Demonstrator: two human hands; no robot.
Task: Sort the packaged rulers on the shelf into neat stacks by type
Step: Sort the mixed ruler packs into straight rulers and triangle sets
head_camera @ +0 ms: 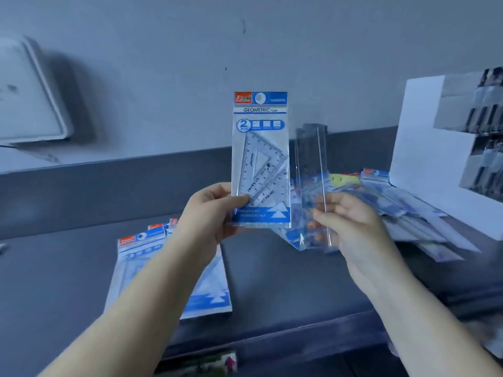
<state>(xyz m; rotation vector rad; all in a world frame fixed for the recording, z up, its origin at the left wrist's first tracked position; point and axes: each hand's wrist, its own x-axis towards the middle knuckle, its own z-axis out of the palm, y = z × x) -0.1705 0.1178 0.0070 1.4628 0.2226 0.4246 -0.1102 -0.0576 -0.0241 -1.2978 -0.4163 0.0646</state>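
My left hand pinches the lower left corner of a blue and white "GEOMETRIC" set-square pack and holds it upright above the shelf. Just to its right, my right hand grips a clear pack with a long straight ruler, also upright. A stack of matching set-square packs lies flat on the grey shelf at the lower left, partly hidden by my left forearm. A loose heap of mixed ruler packs lies at the right.
A white open-fronted display box with dark items stands at the right, against the heap. A white tray-like object leans on the wall at the far left. The shelf's front edge runs below my forearms.
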